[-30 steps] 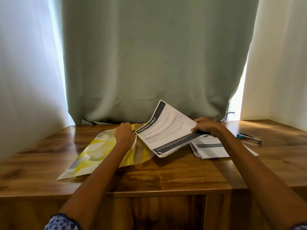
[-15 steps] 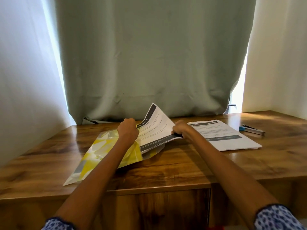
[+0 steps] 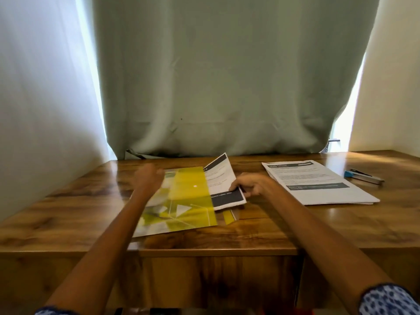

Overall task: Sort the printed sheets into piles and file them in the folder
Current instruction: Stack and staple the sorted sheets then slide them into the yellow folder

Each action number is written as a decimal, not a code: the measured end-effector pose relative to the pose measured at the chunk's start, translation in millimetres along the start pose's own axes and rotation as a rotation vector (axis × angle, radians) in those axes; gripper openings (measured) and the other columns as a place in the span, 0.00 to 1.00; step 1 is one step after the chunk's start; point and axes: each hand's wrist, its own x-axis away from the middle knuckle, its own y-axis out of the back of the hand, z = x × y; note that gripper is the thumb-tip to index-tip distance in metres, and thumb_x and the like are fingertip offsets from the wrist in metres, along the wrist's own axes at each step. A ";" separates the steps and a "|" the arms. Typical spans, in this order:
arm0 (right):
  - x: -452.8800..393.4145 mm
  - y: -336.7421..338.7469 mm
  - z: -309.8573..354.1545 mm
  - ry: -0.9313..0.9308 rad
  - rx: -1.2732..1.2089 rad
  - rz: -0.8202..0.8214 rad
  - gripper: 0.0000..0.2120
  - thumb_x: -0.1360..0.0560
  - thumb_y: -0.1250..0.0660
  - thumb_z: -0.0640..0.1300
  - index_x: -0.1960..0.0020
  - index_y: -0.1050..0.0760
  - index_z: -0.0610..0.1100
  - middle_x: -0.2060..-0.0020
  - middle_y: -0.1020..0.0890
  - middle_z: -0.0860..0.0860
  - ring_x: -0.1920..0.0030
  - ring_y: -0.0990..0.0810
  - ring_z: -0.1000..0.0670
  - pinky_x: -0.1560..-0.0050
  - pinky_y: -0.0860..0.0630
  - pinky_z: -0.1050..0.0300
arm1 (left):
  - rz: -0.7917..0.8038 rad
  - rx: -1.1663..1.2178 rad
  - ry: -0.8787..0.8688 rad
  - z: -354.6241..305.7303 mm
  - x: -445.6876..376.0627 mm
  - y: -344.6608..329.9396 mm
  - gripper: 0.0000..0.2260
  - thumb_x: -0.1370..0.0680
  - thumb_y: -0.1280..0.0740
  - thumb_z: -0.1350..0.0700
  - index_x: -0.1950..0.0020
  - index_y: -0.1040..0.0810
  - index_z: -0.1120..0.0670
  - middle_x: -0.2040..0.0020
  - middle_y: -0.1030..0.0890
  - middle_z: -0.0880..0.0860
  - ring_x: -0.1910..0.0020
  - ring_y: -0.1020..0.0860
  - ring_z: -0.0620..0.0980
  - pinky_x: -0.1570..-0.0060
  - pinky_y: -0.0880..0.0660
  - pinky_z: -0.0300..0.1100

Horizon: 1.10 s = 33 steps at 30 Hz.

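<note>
Right grip: our right hand [image 3: 253, 186] pinches the near right corner of the sheets [image 3: 223, 186], thumb on top over the dark footer band
Left grip: our left hand [image 3: 148, 178] is blurred at the folder's far left corner. Fingers look loose, but honestly can't tell if it's holding anything
Folder: yellow folder [image 3: 181, 201] lies on the desk [image 3: 68, 214], long axis running away from us and leaning a bit left
Sheets vs folder: this is the bit that matters. The sheets sit under the folder's translucent cover, with their right part sticking out past its right edge toward our right hand. So the folder is to the left of the grip, and we'd guess the push has to go leftward
Nearer hand: right one for the sheets, left one for steadying the folder
Other pile: second pile [image 3: 318, 183] lies flat to the right, well apart from the folder, not filed yet
Extra: stapler [image 3: 363, 176] beyond that pile, near the right end
Progress: we'd say filing is partway, one batch going in
</note>
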 end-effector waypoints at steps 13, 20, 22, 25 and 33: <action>-11.7 -24.1 10.4 0.042 -0.273 0.271 0.15 0.23 0.44 0.27 0.39 0.30 0.35 0.58 0.16 0.42 0.64 0.15 0.46 0.66 0.18 0.55 | 0.319 0.401 0.496 80.3 -15.0 38.8 0.07 0.28 0.31 0.70 0.59 0.27 0.61 0.60 0.24 0.58 0.63 0.24 0.50 0.75 0.25 0.40; -23.6 -57.2 7.9 0.049 -0.230 0.306 0.10 0.21 0.46 0.30 0.52 0.27 0.35 0.68 0.16 0.44 0.69 0.16 0.51 0.69 0.19 0.58 | 0.335 0.421 0.476 77.0 -12.5 36.7 0.08 0.29 0.31 0.71 0.60 0.27 0.62 0.50 0.24 0.59 0.51 0.25 0.53 0.51 0.25 0.44; -23.5 -51.0 9.7 0.033 -0.182 0.324 0.08 0.20 0.44 0.35 0.51 0.26 0.37 0.66 0.16 0.45 0.68 0.16 0.51 0.68 0.19 0.57 | 0.335 0.423 0.478 77.6 -13.3 37.2 0.07 0.29 0.31 0.71 0.59 0.27 0.62 0.46 0.24 0.60 0.46 0.24 0.55 0.49 0.26 0.44; -21.0 -40.1 10.6 0.006 -0.079 0.296 0.06 0.21 0.42 0.35 0.52 0.26 0.37 0.68 0.16 0.47 0.70 0.17 0.53 0.71 0.21 0.62 | 0.333 0.395 0.490 74.8 -12.5 38.8 0.07 0.28 0.31 0.71 0.56 0.27 0.63 0.43 0.24 0.61 0.46 0.25 0.56 0.50 0.26 0.43; -36.7 -47.7 0.9 0.054 -0.258 0.205 0.08 0.22 0.42 0.31 0.52 0.24 0.35 0.68 0.16 0.45 0.69 0.16 0.52 0.72 0.22 0.63 | 0.359 0.309 0.464 77.0 -20.2 35.8 0.16 0.30 0.29 0.70 0.44 0.25 0.64 0.51 0.25 0.58 0.47 0.25 0.56 0.54 0.25 0.43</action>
